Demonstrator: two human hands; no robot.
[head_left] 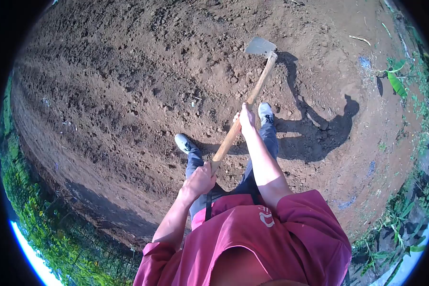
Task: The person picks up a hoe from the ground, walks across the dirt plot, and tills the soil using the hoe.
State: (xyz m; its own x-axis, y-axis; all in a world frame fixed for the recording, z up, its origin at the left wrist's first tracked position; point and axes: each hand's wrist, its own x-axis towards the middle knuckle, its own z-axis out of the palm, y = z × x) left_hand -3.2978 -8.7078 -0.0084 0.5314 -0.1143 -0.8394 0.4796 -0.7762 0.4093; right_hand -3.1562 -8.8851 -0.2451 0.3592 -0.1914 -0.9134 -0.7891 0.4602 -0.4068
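Note:
A hoe [230, 136] with a long wooden handle slants away from my body, its flat metal blade [260, 46] at the far end over the brown soil. My left hand [200, 180] is wrapped round the handle's near end, close to my waist. Farther up, around the middle of the handle, my right hand [245, 119] is closed on the wood. Whether the blade touches the ground I cannot tell.
My two shoes [265, 112] stand apart on loose, clumpy soil [128, 86]. My shadow [314, 138] falls to the right. Green plants [43, 229] line the left edge, and a broad-leaved seedling [396, 83] grows at the right.

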